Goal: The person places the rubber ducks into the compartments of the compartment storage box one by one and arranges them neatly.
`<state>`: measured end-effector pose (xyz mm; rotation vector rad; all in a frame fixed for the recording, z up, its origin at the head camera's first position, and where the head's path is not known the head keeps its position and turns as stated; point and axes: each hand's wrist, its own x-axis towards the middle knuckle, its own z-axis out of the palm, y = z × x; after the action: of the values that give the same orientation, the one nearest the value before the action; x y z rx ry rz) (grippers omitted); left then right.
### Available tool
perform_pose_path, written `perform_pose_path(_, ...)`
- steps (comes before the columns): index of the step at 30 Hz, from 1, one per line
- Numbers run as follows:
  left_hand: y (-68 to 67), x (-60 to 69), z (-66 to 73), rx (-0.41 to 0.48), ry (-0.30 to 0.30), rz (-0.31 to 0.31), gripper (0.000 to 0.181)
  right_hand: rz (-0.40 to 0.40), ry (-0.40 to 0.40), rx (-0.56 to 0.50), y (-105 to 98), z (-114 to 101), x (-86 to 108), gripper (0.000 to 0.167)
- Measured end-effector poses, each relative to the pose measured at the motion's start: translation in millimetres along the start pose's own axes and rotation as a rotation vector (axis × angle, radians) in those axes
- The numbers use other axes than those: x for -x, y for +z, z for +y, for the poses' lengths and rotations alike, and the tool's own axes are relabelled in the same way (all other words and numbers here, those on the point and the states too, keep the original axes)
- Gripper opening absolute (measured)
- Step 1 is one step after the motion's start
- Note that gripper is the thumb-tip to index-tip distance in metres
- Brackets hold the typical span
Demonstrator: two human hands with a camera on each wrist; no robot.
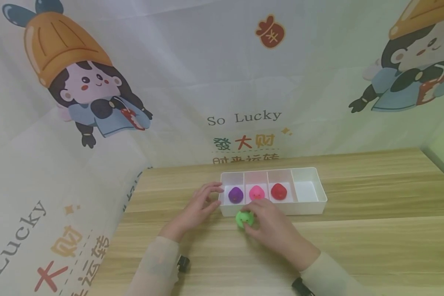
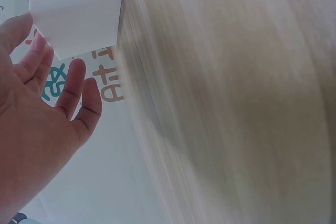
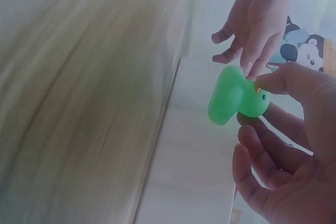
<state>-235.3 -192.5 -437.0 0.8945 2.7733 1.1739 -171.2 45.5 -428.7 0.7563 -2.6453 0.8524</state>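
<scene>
My right hand (image 1: 275,226) pinches a green rubber duck (image 1: 243,220) between thumb and fingers, just in front of a white tray (image 1: 274,210). In the right wrist view the duck (image 3: 231,98) shows its round body, an eye and an orange beak. Spread and slightly bent, the fingers of my left hand (image 1: 197,207) are at the tray's left end; the left wrist view has this hand (image 2: 47,103) by the tray's corner. Divided into compartments, the tray holds a purple duck (image 1: 235,195), a pink duck (image 1: 257,192) and a red duck (image 1: 279,191) from the left. Its rightmost compartment (image 1: 306,191) is bare.
The tray stands on a wood-grain table (image 1: 373,238), towards its back edge. Behind and to the left hangs a pale printed cloth (image 1: 185,82) with cartoon figures and lettering. Dark wrist straps (image 1: 183,263) show at both sleeves.
</scene>
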Motion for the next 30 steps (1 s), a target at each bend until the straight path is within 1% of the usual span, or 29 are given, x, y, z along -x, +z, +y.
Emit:
perform_pose_path(9, 0.7, -0.2, -1.7, -0.006, -0.002, -0.003, 0.032, 0.006, 0.002, -0.006, -5.9, 2.1, 0.8, 0.035)
perform_pose_path(16, 0.7, -0.1, -0.5, 0.017, -0.005, -0.002, 0.032, 0.012, -0.003, -0.014, -9.4, 2.9, -0.6, 0.034)
perform_pose_path(25, 0.5, 0.2, -0.4, 0.008, 0.008, 0.0, 0.032, 0.06, -0.01, -0.059, -16.3, 8.2, -0.2, 0.028)
perform_pose_path(30, 0.3, 0.8, 0.0, 0.012, 0.0, 0.004, 0.031, 0.061, -0.006, -0.06, -19.8, 9.4, 0.4, 0.028)
